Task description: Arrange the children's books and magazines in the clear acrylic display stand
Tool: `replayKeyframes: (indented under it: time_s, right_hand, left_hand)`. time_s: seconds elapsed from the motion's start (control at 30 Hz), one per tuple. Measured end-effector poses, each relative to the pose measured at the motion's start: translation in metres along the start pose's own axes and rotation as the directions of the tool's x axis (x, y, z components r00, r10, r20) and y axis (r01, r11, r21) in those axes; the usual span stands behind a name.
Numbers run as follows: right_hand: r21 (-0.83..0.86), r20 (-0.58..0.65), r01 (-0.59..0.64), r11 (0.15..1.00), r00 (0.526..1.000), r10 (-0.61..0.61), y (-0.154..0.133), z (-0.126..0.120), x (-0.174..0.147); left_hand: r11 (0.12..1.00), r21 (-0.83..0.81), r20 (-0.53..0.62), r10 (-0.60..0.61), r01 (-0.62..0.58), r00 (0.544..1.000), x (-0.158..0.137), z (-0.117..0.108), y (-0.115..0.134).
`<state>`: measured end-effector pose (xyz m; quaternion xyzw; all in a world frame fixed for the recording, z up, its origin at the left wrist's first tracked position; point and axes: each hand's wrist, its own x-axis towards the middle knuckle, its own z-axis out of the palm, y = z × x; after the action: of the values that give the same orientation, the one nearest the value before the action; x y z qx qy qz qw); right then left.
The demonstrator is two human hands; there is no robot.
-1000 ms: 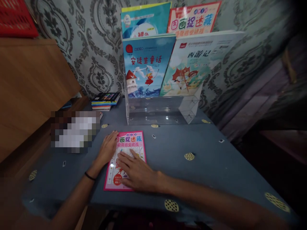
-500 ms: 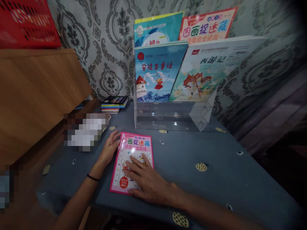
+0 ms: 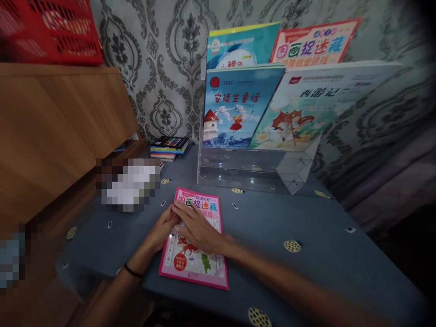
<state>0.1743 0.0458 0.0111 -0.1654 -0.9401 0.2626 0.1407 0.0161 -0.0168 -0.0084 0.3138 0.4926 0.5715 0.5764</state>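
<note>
A pink-bordered picture book [image 3: 213, 272] with a red fox on its cover lies flat on the cloth-covered table. My right hand [image 3: 199, 229] is laid across its upper left part, palm down, with fingers extended towards the left edge. At that edge is my left hand [image 3: 163, 229], with a dark band on its wrist. The right fingertips overlap the left fingers, so whether those grip the book is hidden. Part of the cover's title and drawing is under the right hand.
A clear acrylic stand [image 3: 238, 170] behind the book holds several upright books, among them a blue storybook [image 3: 235, 109]. A small stack of books [image 3: 169, 147] lies by the wall. At left are a wooden cabinet [image 3: 61, 122], a red basket [image 3: 68, 34] and a pixelated object [image 3: 129, 184].
My right hand has slid up and left over the cover, reaching the left hand and uncovering the lower right of the cover. The whole view has shifted slightly.
</note>
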Motion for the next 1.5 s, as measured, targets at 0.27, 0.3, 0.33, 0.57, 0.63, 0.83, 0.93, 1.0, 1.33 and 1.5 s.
replayKeyframes:
  time_s: [0.27, 0.3, 0.33, 0.57, 0.63, 0.83, 0.93, 1.0, 1.33, 1.5]
  right_hand:
    - [-0.119, -0.023, -0.051, 0.992, 0.999, 0.049, 0.026, 0.001, 0.044]
    - [-0.140, -0.041, -0.076, 0.987, 0.997, 0.071, 0.030, 0.002, 0.045]
    - [-0.160, -0.057, -0.106, 0.981, 0.994, 0.098, 0.034, 0.003, 0.045]
    - [-0.221, -0.100, -0.203, 0.954, 0.978, 0.185, 0.064, -0.008, 0.020]
    - [-0.241, -0.133, -0.227, 0.944, 0.971, 0.200, 0.069, -0.010, 0.005]
    - [-0.302, -0.163, -0.255, 0.919, 0.963, 0.213, 0.069, -0.010, -0.034]
    - [-0.331, -0.186, -0.263, 0.906, 0.960, 0.210, 0.065, -0.010, -0.040]
    - [-0.345, -0.195, -0.262, 0.901, 0.959, 0.204, 0.063, -0.010, -0.040]
    - [-0.426, -0.176, -0.244, 0.871, 0.967, 0.184, 0.057, -0.011, -0.037]
    - [-0.429, -0.189, -0.241, 0.870, 0.966, 0.175, 0.060, -0.009, -0.038]
  left_hand:
    - [0.995, -0.050, 0.022, -0.080, 0.081, 0.997, 0.005, -0.004, -0.001]
    - [0.996, -0.050, 0.013, -0.078, 0.078, 0.997, 0.006, -0.005, -0.003]
    - [0.996, -0.050, 0.000, -0.074, 0.074, 0.997, 0.007, -0.006, -0.004]
    - [0.998, 0.010, -0.033, -0.064, 0.064, 0.997, 0.010, -0.006, -0.001]
    - [0.997, 0.064, -0.026, -0.047, 0.049, 0.999, 0.013, -0.008, 0.004]
    - [0.797, 0.586, 0.016, 0.169, -0.147, 0.985, 0.030, -0.030, 0.021]
    - [0.340, 0.903, 0.111, 0.401, -0.261, 0.909, 0.038, -0.031, 0.025]
    - [0.134, 0.945, 0.221, 0.411, -0.299, 0.884, 0.045, -0.023, 0.022]
    - [-0.220, 0.948, 0.273, 0.184, -0.231, 0.944, 0.059, -0.006, 0.002]
    - [-0.229, 0.950, 0.255, 0.184, -0.211, 0.949, 0.035, -0.043, 0.002]
